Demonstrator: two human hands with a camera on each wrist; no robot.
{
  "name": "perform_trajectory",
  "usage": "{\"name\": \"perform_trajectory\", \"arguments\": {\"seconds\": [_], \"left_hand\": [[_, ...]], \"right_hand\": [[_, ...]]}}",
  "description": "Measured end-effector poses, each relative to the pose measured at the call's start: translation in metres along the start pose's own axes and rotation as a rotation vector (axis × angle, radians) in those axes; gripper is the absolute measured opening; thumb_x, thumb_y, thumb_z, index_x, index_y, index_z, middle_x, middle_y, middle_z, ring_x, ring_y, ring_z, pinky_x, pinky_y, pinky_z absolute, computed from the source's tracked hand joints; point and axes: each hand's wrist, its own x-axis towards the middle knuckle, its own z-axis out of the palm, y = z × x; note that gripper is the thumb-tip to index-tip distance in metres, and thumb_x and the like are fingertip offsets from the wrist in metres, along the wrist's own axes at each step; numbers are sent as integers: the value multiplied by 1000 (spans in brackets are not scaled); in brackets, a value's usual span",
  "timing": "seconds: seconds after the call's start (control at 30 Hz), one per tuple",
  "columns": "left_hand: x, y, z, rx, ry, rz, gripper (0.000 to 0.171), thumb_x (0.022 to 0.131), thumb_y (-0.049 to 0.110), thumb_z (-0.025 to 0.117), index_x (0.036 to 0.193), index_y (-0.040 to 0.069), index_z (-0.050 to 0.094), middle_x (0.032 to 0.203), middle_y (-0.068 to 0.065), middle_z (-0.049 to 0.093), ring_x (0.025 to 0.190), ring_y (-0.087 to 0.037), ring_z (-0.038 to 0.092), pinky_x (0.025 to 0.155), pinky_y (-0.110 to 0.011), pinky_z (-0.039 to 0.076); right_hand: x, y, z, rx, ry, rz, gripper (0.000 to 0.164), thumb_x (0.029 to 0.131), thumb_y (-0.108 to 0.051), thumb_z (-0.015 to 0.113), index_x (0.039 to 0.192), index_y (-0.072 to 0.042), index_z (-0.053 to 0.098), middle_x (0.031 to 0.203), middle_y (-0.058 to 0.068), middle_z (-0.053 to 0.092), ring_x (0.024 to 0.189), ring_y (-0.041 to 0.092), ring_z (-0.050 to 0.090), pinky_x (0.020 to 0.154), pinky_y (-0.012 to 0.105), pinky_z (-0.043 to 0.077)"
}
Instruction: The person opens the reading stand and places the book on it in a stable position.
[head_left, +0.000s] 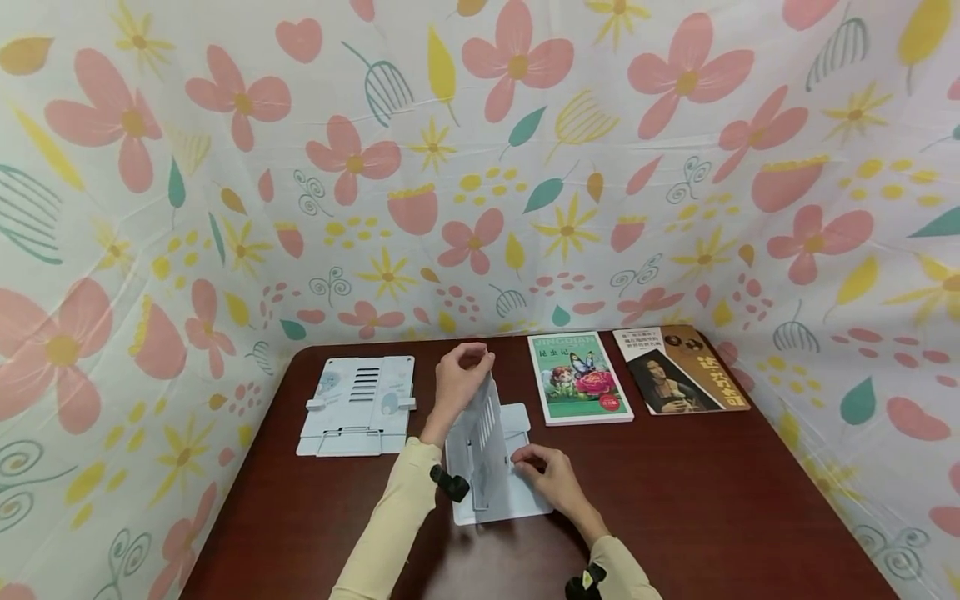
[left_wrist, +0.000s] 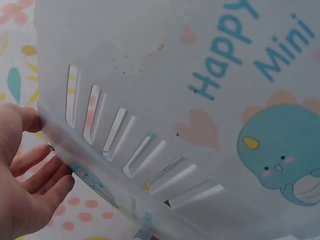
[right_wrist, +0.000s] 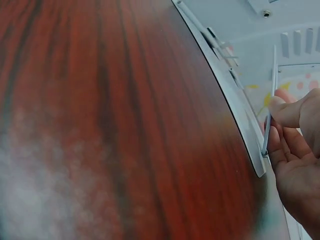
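Observation:
A pale book stand point(head_left: 517, 498) is on the table with its slotted back panel point(left_wrist: 165, 65) raised steeply from the base. My left hand point(head_left: 457, 383) pinches the panel's top edge between thumb and fingers. Blue dinosaur prints and lettering show on the panel in the left wrist view. Low on the stand's right side, my right hand point(head_left: 553, 479) holds a thin metal wire support point(right_wrist: 274, 75) between thumb and fingertips. The right wrist view shows that wire running up from the base edge, past the fingers.
A second, folded book stand point(head_left: 358, 417) lies flat at the left of the dark wooden table point(head_left: 675, 500). Two books lie at the back right, a green-covered one point(head_left: 562, 367) and a brown-and-white one point(head_left: 697, 379). A flower-patterned cloth point(head_left: 480, 275) hangs behind the table.

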Motion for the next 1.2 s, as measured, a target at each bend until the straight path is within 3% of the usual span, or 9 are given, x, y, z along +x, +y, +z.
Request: {"name": "perform_trajectory", "arguments": {"seconds": [0.17, 0.37, 0.83, 1.0, 1.17, 1.2], "left_hand": [[2, -5, 9, 30, 13, 20, 23, 92, 29, 75, 109, 13, 76, 104, -3, 76, 96, -16, 71, 86, -29, 59], [1, -3, 15, 43, 10, 42, 27, 93, 29, 75, 112, 9, 75, 108, -7, 74, 102, -25, 70, 88, -34, 59], [6, 0, 16, 62, 6, 40, 27, 92, 26, 75, 112, 8, 74, 110, -9, 73, 103, -25, 69, 89, -39, 59], [8, -4, 14, 62, -16, 71, 23, 97, 26, 69, 113, 9, 75, 113, -9, 73, 105, -26, 70, 91, -38, 58], [7, -20, 5, 98, -65, 80, 23, 103, 21, 61, 118, 10, 75, 120, -5, 74, 109, -21, 70, 92, -33, 58], [7, -23, 4, 114, -74, 71, 23, 103, 21, 61, 118, 12, 76, 120, -4, 74, 102, -21, 71, 87, -31, 59]], "right_hand": [[1, 2, 0, 6, 11, -38, 14, 90, 1, 73, 92, -13, 75, 89, 5, 76, 83, 7, 67, 75, 22, 55], [4, 1, 0, 3, 33, -69, 22, 88, 8, 72, 91, -14, 76, 87, 1, 75, 80, 4, 63, 73, 21, 52], [10, -1, 3, 40, 35, -70, 18, 88, 8, 70, 90, -9, 75, 84, 5, 74, 76, 2, 62, 70, 21, 52], [6, -17, -5, 70, 126, -59, 14, 86, 6, 74, 91, -7, 75, 86, 10, 75, 77, 5, 65, 71, 23, 56], [-20, -60, -22, 236, 239, 5, 5, 95, -4, 70, 97, -1, 73, 92, 14, 73, 80, 5, 64, 72, 19, 54], [-26, -70, -26, 263, 250, 16, 6, 96, -6, 69, 99, -1, 72, 94, 15, 72, 82, 6, 64, 72, 19, 54]]}}
